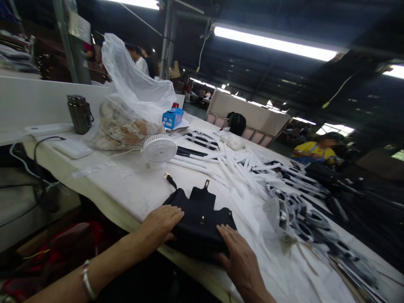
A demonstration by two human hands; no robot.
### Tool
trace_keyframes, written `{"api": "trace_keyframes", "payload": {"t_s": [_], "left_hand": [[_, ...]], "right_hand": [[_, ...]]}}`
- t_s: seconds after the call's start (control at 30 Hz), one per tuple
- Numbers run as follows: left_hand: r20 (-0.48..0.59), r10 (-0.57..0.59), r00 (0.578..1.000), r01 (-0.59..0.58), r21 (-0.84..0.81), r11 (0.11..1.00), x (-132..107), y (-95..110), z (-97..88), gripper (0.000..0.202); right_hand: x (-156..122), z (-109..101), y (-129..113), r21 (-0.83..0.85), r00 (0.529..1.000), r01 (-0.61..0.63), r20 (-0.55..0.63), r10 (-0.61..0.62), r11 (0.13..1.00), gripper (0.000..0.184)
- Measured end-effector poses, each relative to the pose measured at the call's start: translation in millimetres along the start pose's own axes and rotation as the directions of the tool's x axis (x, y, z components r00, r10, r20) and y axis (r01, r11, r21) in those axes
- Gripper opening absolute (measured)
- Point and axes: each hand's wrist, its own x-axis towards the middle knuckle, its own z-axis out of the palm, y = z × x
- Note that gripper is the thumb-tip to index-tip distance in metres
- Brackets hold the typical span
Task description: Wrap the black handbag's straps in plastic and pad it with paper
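Note:
A black handbag (197, 227) lies at the near edge of the white table, its flap with a small metal clasp spread away from me. A short strap with a gold-coloured buckle (167, 176) sticks out at its far left corner. My left hand (162, 221) grips the bag's left side, fingers on top and the thumb at the near side. On the right side, my right hand (236, 250) holds the bag in the same way, its thumb partly hidden against the dark front. The bag's underside is out of sight.
Beyond the bag stands a small white fan (159, 149), with a clear plastic bag of pieces (126, 122), a dark flask (78, 113) and a blue box (173, 118) behind. White strips (240, 162) and rolled straps (312, 221) cover the right. A co-worker in yellow (306, 149) sits far right.

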Motion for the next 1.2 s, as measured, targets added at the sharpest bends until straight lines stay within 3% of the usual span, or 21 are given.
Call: {"api": "trace_keyframes", "payload": {"t_s": [0.1,0.2,0.37,0.47,0.6,0.67,0.8,0.9,0.97,1.03,1.1,1.2], "left_hand": [[-0.018,-0.013,1.0,0.012,-0.027,1.0,0.0,-6.0,15.2,0.045],[-0.029,-0.006,1.0,0.006,-0.001,1.0,-5.3,-5.0,14.0,0.04],[0.074,-0.008,0.997,0.007,0.013,1.0,6.6,21.8,-14.3,0.053],[0.117,0.057,0.992,-0.057,0.001,0.998,22.5,43.8,-15.2,0.057],[0.225,0.022,0.974,-0.044,0.093,0.995,40.2,57.1,3.7,0.018],[0.247,0.013,0.969,-0.046,0.126,0.991,45.8,56.6,11.8,0.01],[0.227,0.027,0.973,-0.063,0.15,0.987,45.6,54.9,29.0,0.014],[0.058,0.083,0.995,-0.094,0.227,0.969,33.0,54.6,51.9,0.024],[-0.088,0.162,0.983,-0.131,0.288,0.949,22.6,53.3,65.7,0.033],[-0.12,0.175,0.977,-0.134,0.291,0.947,15.0,51.8,69.6,0.037],[-0.051,0.148,0.988,-0.134,0.217,0.967,12.8,51.1,59.7,0.041],[0.076,0.079,0.994,-0.082,0.031,0.996,20.4,51.7,25.8,0.06]], "right_hand": [[-9.7,17.8,5.4,-0.065,0.994,0.094,-0.057,-0.098,0.993,0.048],[-14.9,22.7,2.4,-0.105,0.99,0.088,-0.104,-0.099,0.991,0.037],[7.5,-2.5,-14.5,-0.019,0.994,-0.033,0.108,0.034,0.999,0.054],[28.8,-11.6,-29.6,0.085,0.976,-0.043,0.219,0.023,0.995,0.064],[44.7,-9.1,-44.6,0.112,0.959,-0.047,0.283,0.013,0.993,0.036],[46.9,-6.3,-45.8,0.084,0.959,-0.04,0.283,0.015,0.996,0.022],[43.1,7.6,-42.2,0.029,0.988,0.032,0.151,-0.035,0.999,0.017],[33.5,29.2,-42.9,-0.025,0.993,0.098,-0.062,-0.099,0.995,0.023],[25.9,41.9,-45.8,-0.033,0.974,0.132,-0.183,-0.136,0.991,0.028],[21.0,44.1,-48.2,-0.013,0.971,0.117,-0.211,-0.117,0.993,0.034],[23.3,31.0,-47.1,0.062,0.993,0.066,-0.106,-0.059,0.996,0.04],[47.5,-8.9,-33.2,0.341,0.976,-0.021,0.211,-0.055,0.94,0.043]]}}
